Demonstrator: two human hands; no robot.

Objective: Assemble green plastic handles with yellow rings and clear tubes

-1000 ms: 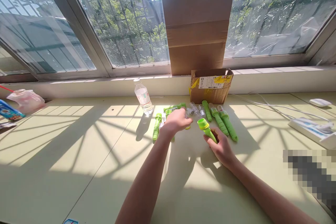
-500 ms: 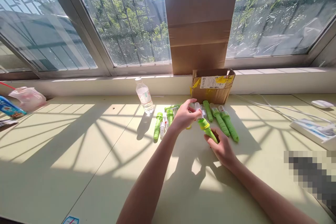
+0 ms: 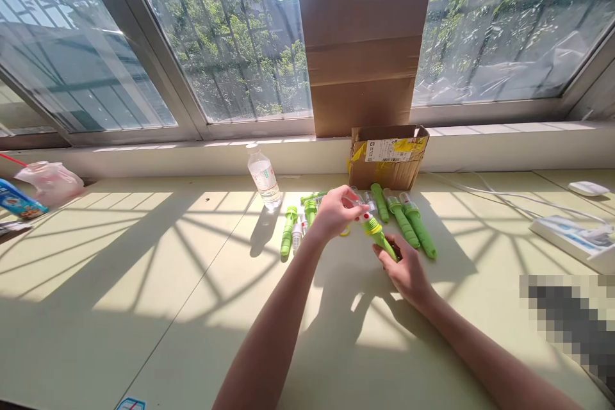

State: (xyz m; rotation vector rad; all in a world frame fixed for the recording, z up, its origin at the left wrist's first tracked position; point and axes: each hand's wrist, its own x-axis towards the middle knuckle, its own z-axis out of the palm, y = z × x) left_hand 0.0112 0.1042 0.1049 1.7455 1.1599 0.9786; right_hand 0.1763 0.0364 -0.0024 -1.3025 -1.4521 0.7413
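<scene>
My right hand [image 3: 406, 267] is closed around the lower end of a green plastic tube [image 3: 382, 242] with a ribbed yellow-green collar, tilted up and to the left. At its upper end my left hand [image 3: 336, 213] pinches a small clear-and-white plastic piece with a red spot [image 3: 366, 215]. That piece meets the tube's collar; how deep it sits I cannot tell. Beyond the right hand lie several similar green tubes [image 3: 423, 235], some with clear tops. Left of the left forearm are another green tube [image 3: 288, 232] and a small clear vial [image 3: 296, 240].
A clear water bottle [image 3: 264, 177] stands behind the left parts. An open cardboard box [image 3: 387, 170] stands against the window ledge. White cables and a power strip [image 3: 571, 243] lie at right. A pink bag [image 3: 50, 180] and blue packet [image 3: 19, 198] sit far left.
My left hand has brought the clear piece down onto the green tube's collar, and its fingers have curled closer. The right hand has stayed about where it was.
</scene>
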